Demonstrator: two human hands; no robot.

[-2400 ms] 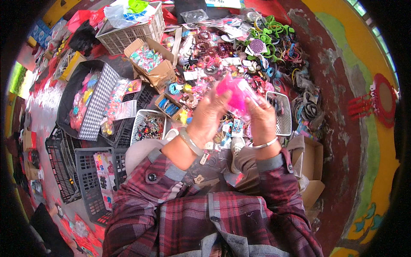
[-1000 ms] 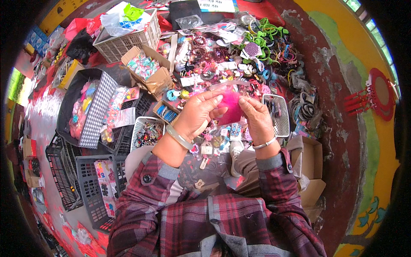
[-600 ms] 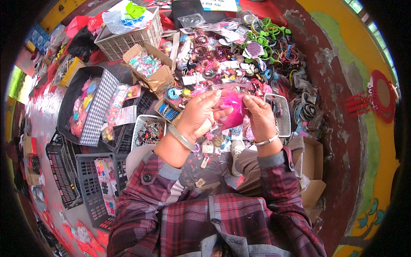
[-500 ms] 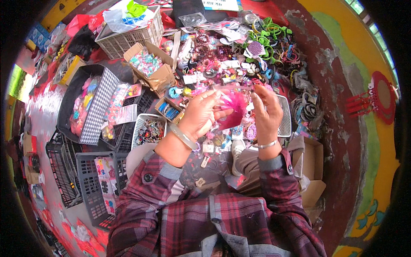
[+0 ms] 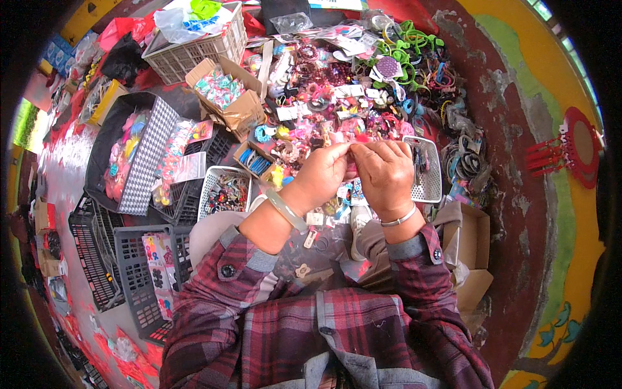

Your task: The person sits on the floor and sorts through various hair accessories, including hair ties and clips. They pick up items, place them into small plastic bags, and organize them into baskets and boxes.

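My left hand [image 5: 317,176] and my right hand [image 5: 387,174] meet in front of me, fingers closed and fingertips touching. Between them they grip a bright pink feathery ornament [image 5: 363,138], of which only small pink bits show; the fingers cover the rest. Below and beyond the hands spreads a large heap of hair accessories [image 5: 334,104], with hair ties, clips and carded pieces. Just past my right hand stands a white basket [image 5: 426,188] with small items in it. By my left wrist is another white basket [image 5: 206,206] full of small clips.
An open cardboard box [image 5: 243,110] of wrapped pieces stands at the left, beside a black houndstooth-edged box [image 5: 139,162]. Dark plastic crates [image 5: 133,259] lie nearer. Green headbands [image 5: 408,48] pile up at the far right. An open carton [image 5: 476,236] sits by my right elbow.
My hands were apart, with the pink feathery ornament spread out between them. They have come together, the right hand moving left and closing, and the ornament is now mostly hidden.
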